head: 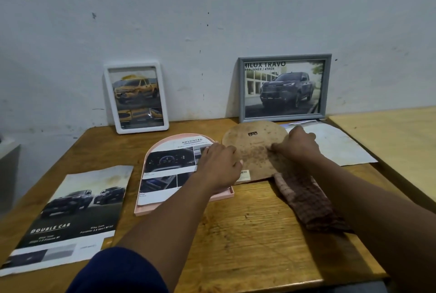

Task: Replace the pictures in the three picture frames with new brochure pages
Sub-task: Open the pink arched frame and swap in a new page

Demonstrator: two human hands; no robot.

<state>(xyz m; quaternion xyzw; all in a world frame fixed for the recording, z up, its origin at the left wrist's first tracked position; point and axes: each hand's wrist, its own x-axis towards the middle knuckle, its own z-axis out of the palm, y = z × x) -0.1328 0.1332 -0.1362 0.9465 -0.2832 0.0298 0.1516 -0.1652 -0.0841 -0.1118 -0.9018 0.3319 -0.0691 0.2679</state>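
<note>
**Obscured and illegible items**

Brochure page [169, 163] in pink frame [179, 205]: right side under left hand [218, 165]; small print unreadable.
Backing board [254, 144]: lower right under right hand [298, 145], whose fingertips are hidden.
Barcode label [245, 173]: too small to read.
Double Cab brochure [70, 217]: lower-left corner cut by picture edge.

Checked cloth [306, 200] on wooden table [247, 233]

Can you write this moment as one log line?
left hand presses page in pink frame | right hand holds backing board beside it | white frame, grey frame lean on wall
</note>
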